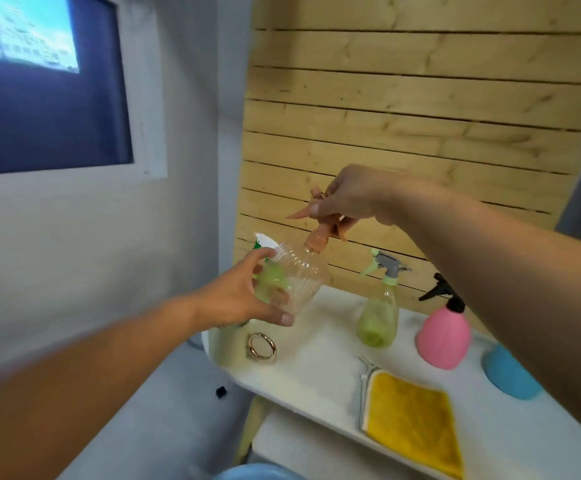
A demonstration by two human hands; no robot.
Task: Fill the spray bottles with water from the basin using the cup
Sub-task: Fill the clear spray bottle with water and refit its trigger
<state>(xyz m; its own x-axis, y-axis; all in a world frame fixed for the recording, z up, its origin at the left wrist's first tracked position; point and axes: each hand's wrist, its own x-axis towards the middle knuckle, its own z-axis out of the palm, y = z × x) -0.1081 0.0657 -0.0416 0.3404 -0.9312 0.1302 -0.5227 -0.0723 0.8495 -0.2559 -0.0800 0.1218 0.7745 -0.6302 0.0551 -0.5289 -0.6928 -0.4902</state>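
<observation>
While both hands work in mid-air above the left end of the white desk (317,379), this is how the scene reads, with every place given from that desk.

Clear bottle: a ribbed, see-through spray bottle (299,278) is held tilted above the desk's left end, neck pointing up and to the right. It looks empty.

Left hand: the left hand (244,299) wraps round the bottle's base from below, fingers curled on the clear wall.

Right hand: the right hand (348,199) pinches the peach spray head (320,230) from above, fingers closed on it. The head sits at the bottle's neck; whether it is screwed on or already loose I cannot tell.

Other bottles: a pale green spray bottle (379,317) and a pink one with a black trigger (445,334) stand upright near the desk's back edge, right of the held bottle. A green-and-white one (263,242) is mostly hidden behind it.

Cup: a blue cup-like shape (511,375) sits at the desk's right end, partly behind the right arm.

Basin: a blue rim (258,472), likely the basin, shows below the desk's front edge.

Cloth: a yellow cloth (417,424) lies on the desk's front part.

Ring: a metal ring (261,346) lies under the held bottle.

Step in hand: probably unscrewing the head. Grip the bottle firmly without squeezing its thin wall, turn only the collar, bring the bottle upright, and lift the head straight out.
</observation>
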